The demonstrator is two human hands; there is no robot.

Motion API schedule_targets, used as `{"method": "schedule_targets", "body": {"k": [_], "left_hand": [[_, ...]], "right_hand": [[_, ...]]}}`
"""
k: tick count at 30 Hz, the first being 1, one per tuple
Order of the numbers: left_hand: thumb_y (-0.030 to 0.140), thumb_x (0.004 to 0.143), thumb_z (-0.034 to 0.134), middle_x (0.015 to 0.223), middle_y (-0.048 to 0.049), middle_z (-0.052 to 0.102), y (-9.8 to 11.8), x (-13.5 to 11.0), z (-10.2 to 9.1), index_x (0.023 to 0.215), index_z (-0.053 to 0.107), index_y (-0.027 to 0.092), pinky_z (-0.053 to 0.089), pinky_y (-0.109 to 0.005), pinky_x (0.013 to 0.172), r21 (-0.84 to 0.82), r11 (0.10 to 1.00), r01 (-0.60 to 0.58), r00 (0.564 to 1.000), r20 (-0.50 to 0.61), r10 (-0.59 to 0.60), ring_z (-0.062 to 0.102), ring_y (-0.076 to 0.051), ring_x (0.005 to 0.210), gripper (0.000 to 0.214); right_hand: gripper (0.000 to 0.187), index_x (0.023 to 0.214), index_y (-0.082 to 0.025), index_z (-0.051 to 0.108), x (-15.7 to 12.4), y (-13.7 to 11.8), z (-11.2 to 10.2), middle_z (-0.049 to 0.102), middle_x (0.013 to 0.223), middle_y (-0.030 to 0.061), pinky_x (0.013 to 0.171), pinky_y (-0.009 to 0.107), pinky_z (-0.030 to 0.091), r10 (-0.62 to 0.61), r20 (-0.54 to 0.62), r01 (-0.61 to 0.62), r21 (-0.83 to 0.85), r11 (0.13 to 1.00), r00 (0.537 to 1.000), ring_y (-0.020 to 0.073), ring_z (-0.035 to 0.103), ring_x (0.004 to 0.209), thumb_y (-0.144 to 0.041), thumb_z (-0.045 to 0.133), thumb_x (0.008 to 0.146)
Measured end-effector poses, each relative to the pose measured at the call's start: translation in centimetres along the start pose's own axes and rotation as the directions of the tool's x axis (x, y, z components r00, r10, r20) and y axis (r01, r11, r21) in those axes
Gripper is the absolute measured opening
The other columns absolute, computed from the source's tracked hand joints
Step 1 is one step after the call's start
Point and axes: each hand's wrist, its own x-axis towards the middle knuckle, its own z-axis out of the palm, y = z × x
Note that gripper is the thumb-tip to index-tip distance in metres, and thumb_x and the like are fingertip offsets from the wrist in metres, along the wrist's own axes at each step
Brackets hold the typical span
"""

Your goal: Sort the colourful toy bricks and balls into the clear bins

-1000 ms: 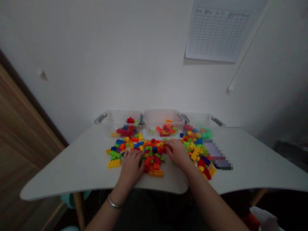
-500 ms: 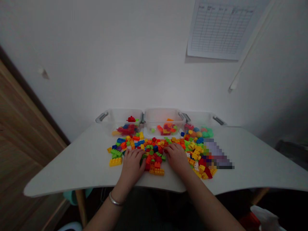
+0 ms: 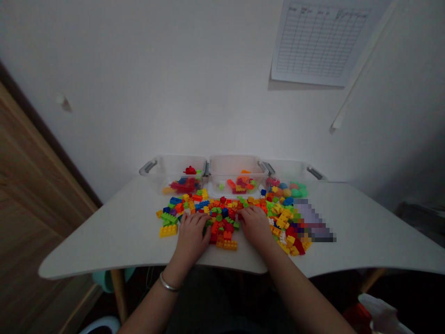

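Observation:
A spread of coloured toy bricks (image 3: 227, 218) lies on the white table (image 3: 114, 236). My left hand (image 3: 192, 234) rests palm down on the left part of the pile, fingers stretched over the bricks. My right hand (image 3: 255, 225) lies flat on the bricks to the right of the middle, fingertips touching red and orange pieces. Neither hand visibly holds a brick. A yellow brick (image 3: 168, 230) sits just left of my left hand.
Three clear plastic bins stand along the wall: the left bin (image 3: 174, 174), the middle bin (image 3: 236, 174) and the right bin (image 3: 292, 178), each holding some bricks. A pixelated patch (image 3: 314, 222) sits right of the pile. A printed sheet (image 3: 318, 39) hangs on the wall.
My right hand has drawn back slightly toward me over the bricks. My left hand has hardly moved. The view shifted a little.

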Motion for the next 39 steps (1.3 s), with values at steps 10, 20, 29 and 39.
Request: {"method": "schedule_targets", "body": {"k": [10,20,29,39], "left_hand": [[0.027,0.087,0.049,0.113,-0.0079,0.069,0.0,-0.1,0.1,0.107,0.066,0.022,0.027,-0.056,0.11,-0.01,1.0,0.003,1.0,-0.004,-0.003,0.059,-0.027,0.109,0.027],[0.026,0.087,0.049,0.114,-0.0081,0.068,0.2,0.0,-0.1,0.108,0.065,0.021,0.027,-0.055,0.109,-0.007,1.0,0.021,1.0,0.012,-0.021,0.058,-0.027,0.11,0.027],[0.027,0.086,0.048,0.113,-0.0084,0.068,0.2,0.0,-0.1,0.106,0.066,0.022,0.028,-0.056,0.108,-0.013,1.0,0.007,1.0,0.006,-0.007,0.059,-0.028,0.109,0.027],[0.027,0.086,0.048,0.113,-0.0083,0.068,0.2,0.0,0.0,0.106,0.065,0.021,0.027,-0.056,0.108,-0.015,1.0,0.007,1.0,0.004,-0.007,0.059,-0.027,0.108,0.027]], "right_hand": [[0.027,0.107,-0.02,0.066,4.1,2.2,-3.7,0.062,0.105,0.0105,0.095,0.038,0.046,0.139,-0.373,0.019,0.389,0.921,0.918,0.0229,0.057,0.102,-0.023,0.049,0.086],[0.028,0.102,-0.018,0.07,12.0,5.4,-5.3,0.07,0.094,0.0067,0.084,0.032,0.047,0.282,-0.342,-0.128,0.409,0.904,0.897,0.019,0.062,0.087,-0.036,0.055,0.085],[0.041,0.099,-0.018,0.075,12.5,3.8,-4.8,0.073,0.098,0.0133,0.094,0.045,0.039,0.23,-0.113,-0.234,-0.019,0.972,0.967,0.0284,0.062,0.098,-0.034,0.037,0.094],[0.046,0.096,-0.012,0.074,12.0,3.6,-4.5,0.071,0.102,0.0184,0.098,0.045,0.035,0.2,-0.13,-0.211,-0.072,0.975,0.971,0.029,0.061,0.102,-0.034,0.033,0.096]]}}
